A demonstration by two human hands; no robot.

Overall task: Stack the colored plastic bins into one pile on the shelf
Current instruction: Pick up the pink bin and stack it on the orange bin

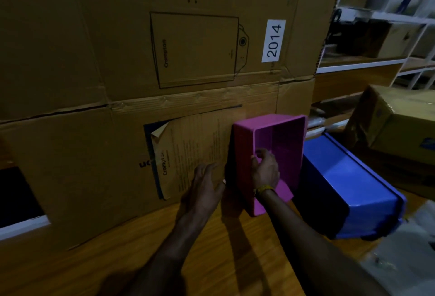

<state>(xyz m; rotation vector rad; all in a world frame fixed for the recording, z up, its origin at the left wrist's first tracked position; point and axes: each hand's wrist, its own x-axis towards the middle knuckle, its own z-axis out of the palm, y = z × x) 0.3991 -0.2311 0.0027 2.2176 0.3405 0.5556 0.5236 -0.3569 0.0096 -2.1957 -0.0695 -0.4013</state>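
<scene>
Pretty dim lighting here. The right hand [264, 171] has its fingers [262, 153] hooked over the near rim of the pink bin [277, 140], which is tipped up off the wooden shelf [211, 260]. The left hand [203, 189] is spread flat just beside the bin's dark left side, holding nothing; can't tell if it's touching. The blue bin [353, 189] sits right next to it, its near corner lost in shadow. Cardboard boxes [117, 60] fill the background.

— Right hand [264, 171]?
— Curled closed, thumb over fingers, yellow band at wrist, forearm reaching in from near right.
— Left hand [204, 187]?
— Flat, fingers spread apart, palm down, just left.
</scene>
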